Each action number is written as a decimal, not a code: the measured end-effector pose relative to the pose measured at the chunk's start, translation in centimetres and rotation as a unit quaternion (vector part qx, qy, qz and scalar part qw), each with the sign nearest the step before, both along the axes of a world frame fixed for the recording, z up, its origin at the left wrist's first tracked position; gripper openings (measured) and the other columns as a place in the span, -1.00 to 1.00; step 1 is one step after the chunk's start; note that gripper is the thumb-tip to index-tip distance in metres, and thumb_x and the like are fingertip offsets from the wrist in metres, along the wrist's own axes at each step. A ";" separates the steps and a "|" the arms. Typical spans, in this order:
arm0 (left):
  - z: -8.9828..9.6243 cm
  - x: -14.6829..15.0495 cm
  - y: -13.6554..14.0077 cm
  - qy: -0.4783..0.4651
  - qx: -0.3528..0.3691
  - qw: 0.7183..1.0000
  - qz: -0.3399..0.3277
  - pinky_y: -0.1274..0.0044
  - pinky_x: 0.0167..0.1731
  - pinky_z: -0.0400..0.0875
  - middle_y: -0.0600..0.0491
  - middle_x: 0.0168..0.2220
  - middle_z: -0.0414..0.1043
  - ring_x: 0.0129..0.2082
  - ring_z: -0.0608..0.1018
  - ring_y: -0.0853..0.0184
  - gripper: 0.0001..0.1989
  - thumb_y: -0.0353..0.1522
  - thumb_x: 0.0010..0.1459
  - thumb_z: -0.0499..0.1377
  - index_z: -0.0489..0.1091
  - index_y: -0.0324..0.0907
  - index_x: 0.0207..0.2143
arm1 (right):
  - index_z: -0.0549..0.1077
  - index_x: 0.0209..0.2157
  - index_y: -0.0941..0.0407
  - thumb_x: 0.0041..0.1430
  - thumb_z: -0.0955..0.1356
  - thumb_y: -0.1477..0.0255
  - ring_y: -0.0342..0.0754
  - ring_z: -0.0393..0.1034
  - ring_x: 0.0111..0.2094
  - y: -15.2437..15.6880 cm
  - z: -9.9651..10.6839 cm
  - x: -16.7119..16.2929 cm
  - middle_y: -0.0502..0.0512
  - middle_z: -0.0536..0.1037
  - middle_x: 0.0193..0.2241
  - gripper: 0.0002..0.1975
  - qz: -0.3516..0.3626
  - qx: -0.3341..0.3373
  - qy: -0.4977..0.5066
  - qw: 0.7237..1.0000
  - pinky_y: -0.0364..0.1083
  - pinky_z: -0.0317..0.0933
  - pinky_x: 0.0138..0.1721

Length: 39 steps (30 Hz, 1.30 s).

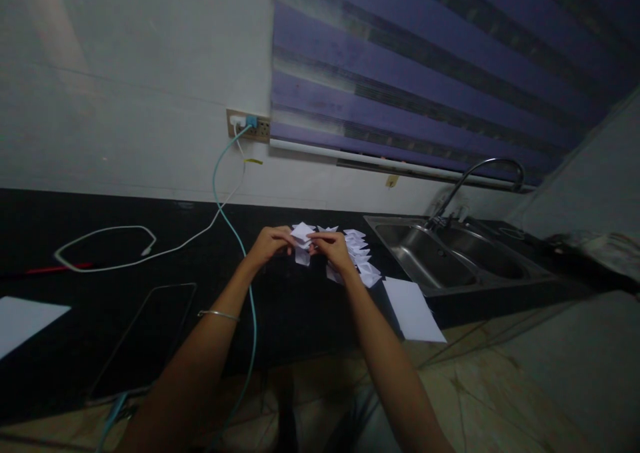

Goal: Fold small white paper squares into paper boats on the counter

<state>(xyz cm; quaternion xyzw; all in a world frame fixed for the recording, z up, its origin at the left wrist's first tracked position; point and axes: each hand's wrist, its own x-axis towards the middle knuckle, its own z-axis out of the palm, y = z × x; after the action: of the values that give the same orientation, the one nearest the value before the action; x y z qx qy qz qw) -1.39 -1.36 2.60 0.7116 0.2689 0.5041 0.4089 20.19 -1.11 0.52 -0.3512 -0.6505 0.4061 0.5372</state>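
Note:
Between my two hands is a piece of folded white paper (302, 234), raised a little over the black countertop (295, 319). My left hand (273, 245) pinches its left edge, and the fingers of my right hand (333, 247) are closed on its right side. A paler flap hangs below the folded part. Just behind and to the right of my right hand lie several folded white paper pieces (356, 243), partly hidden by the hand and forearm. A stack of flat white paper (415, 309) rests right of my right forearm.
A steel double sink (435, 256) with a curved faucet (480, 166) is at right. Left of my arms lie a dark tablet (145, 339), a white cable (110, 266) and white paper (27, 319). A teal cable (253, 319) runs from the wall socket (260, 130) past my left forearm.

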 end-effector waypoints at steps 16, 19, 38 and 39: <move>0.3 0.8 -0.7 -0.045 -0.060 0.996 0.038 0.58 -0.56 0.38 0.09 -0.50 0.50 -0.62 0.48 0.43 -0.80 -0.40 -0.04 0.31 0.48 -0.25 -0.31 | 0.58 -0.24 0.11 -0.01 0.47 0.25 -0.08 0.47 -0.49 -0.4 0.7 -0.4 0.06 0.59 -0.43 -0.70 -0.013 -0.012 0.039 0.999 -0.06 0.42 -0.39; 0.3 0.7 -0.7 -0.039 -0.044 0.997 0.054 0.57 -0.55 0.37 0.08 -0.56 0.49 -0.61 0.49 0.40 -0.89 -0.39 -0.01 0.29 0.51 -0.25 -0.38 | 0.61 -0.28 0.11 0.01 0.44 0.27 -0.07 0.47 -0.49 -0.3 0.6 -0.3 0.05 0.59 -0.48 -0.75 -0.024 -0.006 0.024 0.999 -0.06 0.41 -0.39; -0.2 0.8 -0.4 -0.003 0.016 0.997 0.081 0.60 -0.53 0.33 0.09 -0.62 0.47 -0.59 0.48 0.40 -0.88 -0.51 -0.12 0.18 0.53 -0.22 -0.56 | 0.37 -0.33 0.09 -0.16 0.52 0.26 -0.14 0.33 -0.43 -0.6 0.4 -2.0 -0.06 0.42 -0.46 -0.61 -0.096 0.035 -0.032 0.994 -0.19 0.23 -0.41; -0.2 0.8 -0.4 -0.004 0.020 0.996 0.082 0.60 -0.52 0.34 0.09 -0.62 0.47 -0.59 0.49 0.40 -0.88 -0.51 -0.11 0.18 0.53 -0.22 -0.56 | 0.36 -0.27 0.07 -0.17 0.53 0.25 -0.14 0.34 -0.42 -0.5 0.3 -2.1 -0.06 0.43 -0.43 -0.55 -0.094 0.022 -0.026 0.995 -0.20 0.23 -0.42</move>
<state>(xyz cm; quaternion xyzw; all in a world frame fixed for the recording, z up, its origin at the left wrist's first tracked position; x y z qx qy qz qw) -0.58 -1.76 2.42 0.6933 0.3140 0.5442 0.3530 18.13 -1.65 0.77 -0.4092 -0.6369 0.3307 0.5635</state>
